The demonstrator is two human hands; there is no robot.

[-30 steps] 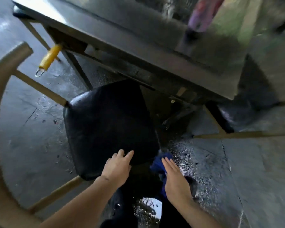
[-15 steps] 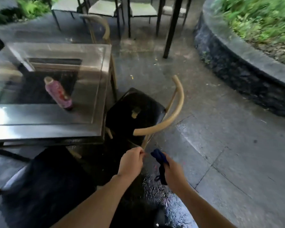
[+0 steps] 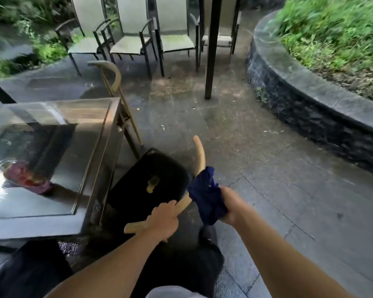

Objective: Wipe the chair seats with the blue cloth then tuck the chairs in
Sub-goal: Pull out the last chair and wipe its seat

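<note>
A chair with a black seat [image 3: 151, 181] and a curved tan wooden backrest [image 3: 199, 155] stands at the right end of the glass-topped table [image 3: 91, 147]. A small tan patch marks the seat. My left hand [image 3: 163, 218] grips the backrest near its lower end. My right hand [image 3: 232, 206] holds the bunched blue cloth [image 3: 206, 196] just right of the backrest, above the paving. A second chair of the same kind [image 3: 112, 76] stands at the table's far corner, mostly hidden. Another black seat [image 3: 24, 267] shows at the lower left.
A pink bottle [image 3: 25, 177] stands on the table. A dark post [image 3: 211, 48] rises behind, with several grey metal chairs [image 3: 129, 39] beyond it. A curved stone planter wall [image 3: 310, 108] with greenery runs along the right. Wet paving lies between.
My view swung from the first chair's seat up to this chair. My left hand has taken hold of the wooden backrest, and my right hand has lifted the blue cloth beside it.
</note>
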